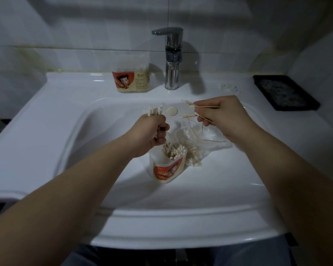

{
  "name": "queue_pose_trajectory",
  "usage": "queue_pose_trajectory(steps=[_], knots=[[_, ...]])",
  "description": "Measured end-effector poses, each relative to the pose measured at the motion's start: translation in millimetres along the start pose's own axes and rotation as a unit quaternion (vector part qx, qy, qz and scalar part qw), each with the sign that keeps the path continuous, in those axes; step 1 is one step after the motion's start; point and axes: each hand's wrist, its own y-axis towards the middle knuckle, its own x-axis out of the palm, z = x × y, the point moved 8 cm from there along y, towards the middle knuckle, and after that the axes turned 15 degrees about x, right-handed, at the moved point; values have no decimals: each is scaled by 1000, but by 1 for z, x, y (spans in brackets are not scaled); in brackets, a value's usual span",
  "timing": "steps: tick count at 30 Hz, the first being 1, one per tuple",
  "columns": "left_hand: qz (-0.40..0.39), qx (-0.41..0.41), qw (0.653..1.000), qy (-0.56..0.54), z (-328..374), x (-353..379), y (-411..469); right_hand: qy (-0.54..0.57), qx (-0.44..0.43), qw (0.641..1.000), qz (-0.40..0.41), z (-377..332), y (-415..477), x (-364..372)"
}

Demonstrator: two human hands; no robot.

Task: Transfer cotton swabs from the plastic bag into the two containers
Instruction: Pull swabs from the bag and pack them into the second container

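White sink (65,104), with two bare hands holding cotton swabs above an open tub.

The left hand (152,131) is fisted round a thick bundle of swabs (155,111), cotton tips sticking up above the fist. The right hand (225,116) pinches a few loose swabs (190,106) between thumb and fingers, their sticks splayed. Just below the left hand, in the basin, the open tub (167,169) with a red cartoon label leans slightly and holds standing swabs (174,150). Against its right side lies a crumpled clear plastic bag (206,137) with more swabs inside. A second tub (132,77) with the same label stands on the back ledge, left of the chrome tap (172,60); its contents are too hazy to tell. A black tray (284,92) sits far right.
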Motion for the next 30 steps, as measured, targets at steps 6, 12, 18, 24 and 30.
queue_pose_trajectory(steps=[6, 12, 18, 24, 30], knots=[[-44, 47, 998, 27, 12, 6, -3, -22, -7, 999, -36, 1, -3, 13], [-66, 75, 995, 1, 9, 15, -3, -62, 0, 996, -62, 6, -6, 27], [-39, 69, 997, -21, 14, 7, -1, 1, 5, 999, -43, 3, -1, 15], [-108, 53, 992, 46, 9, 17, -9, -41, 1, 998, -57, 5, -3, 21], [-102, 54, 991, 74, 12, 13, -5, -26, 8, 998, -61, 4, -4, 22]])
